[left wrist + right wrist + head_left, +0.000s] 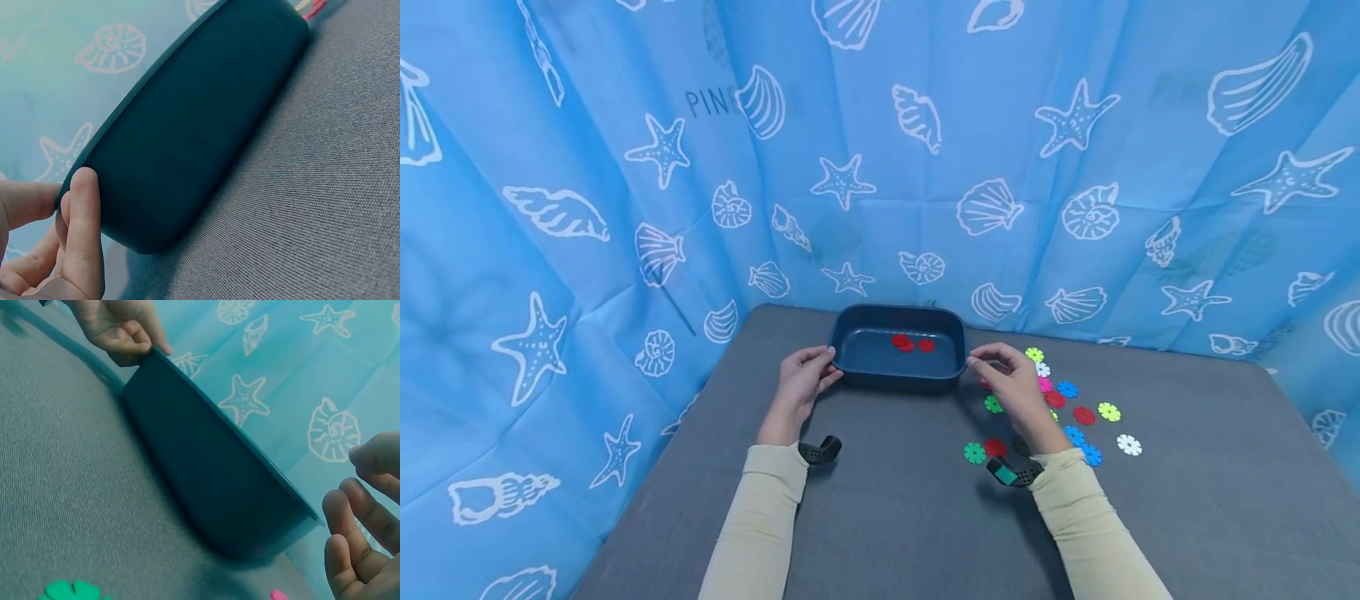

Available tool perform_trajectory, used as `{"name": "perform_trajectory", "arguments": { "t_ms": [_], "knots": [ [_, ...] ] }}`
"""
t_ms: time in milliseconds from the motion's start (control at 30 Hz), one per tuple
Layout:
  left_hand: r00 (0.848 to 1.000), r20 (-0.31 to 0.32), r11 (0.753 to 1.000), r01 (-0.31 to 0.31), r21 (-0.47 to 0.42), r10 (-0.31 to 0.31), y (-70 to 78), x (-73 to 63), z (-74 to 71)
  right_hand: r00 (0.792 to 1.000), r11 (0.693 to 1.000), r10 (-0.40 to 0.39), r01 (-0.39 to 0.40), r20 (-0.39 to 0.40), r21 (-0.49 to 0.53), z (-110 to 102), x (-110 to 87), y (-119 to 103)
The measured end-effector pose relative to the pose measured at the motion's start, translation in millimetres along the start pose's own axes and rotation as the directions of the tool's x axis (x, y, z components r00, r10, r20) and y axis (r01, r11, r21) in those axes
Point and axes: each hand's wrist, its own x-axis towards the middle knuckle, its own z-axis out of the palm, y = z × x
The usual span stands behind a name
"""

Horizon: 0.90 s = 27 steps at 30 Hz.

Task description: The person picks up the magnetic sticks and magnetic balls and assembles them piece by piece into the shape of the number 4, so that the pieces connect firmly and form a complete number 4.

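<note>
A dark blue rectangular tub (887, 381) stands on the grey cloth near the curtain, with a few red notched discs (927, 345) on its floor. My left hand (796, 390) pinches the tub's left rim between thumb and fingers; the left wrist view shows the fingers against the outer wall (187, 125). Close by the right end, my right hand (1015, 392) has its fingers loosely bent. In the right wrist view its fingertips (337, 503) appear just apart from the rim, holding nothing.
Loose notched plastic discs in several colours lie right of the tub, among them a yellow one (1108, 412), a white one (1129, 444) and a green one (974, 452). Some are partly behind my right forearm. A blue seashell-print curtain (880, 225) hangs behind the table.
</note>
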Motion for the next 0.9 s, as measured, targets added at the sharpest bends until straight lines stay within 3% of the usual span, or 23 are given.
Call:
{"name": "perform_trajectory", "arguments": {
  "t_ms": [367,700,900],
  "knots": [
    [1.000,0.004,1.000,-0.002,0.022,0.002,-0.9,-1.0,-0.7,0.998,0.994,-0.023,0.029,0.055,-0.105,-16,-14.7,-5],
    [1.000,0.002,1.000,0.003,0.025,-0.003,-0.2,-1.2,-0.3,0.991,0.988,-0.081,0.094,0.110,-0.120,-29,-29.3,-4],
    [1.000,-0.002,1.000,0.010,0.018,-0.010,0.7,-2.1,0.1,0.992,0.982,-0.057,0.077,0.115,-0.173,-36,-35.8,-4]
  ]
}}
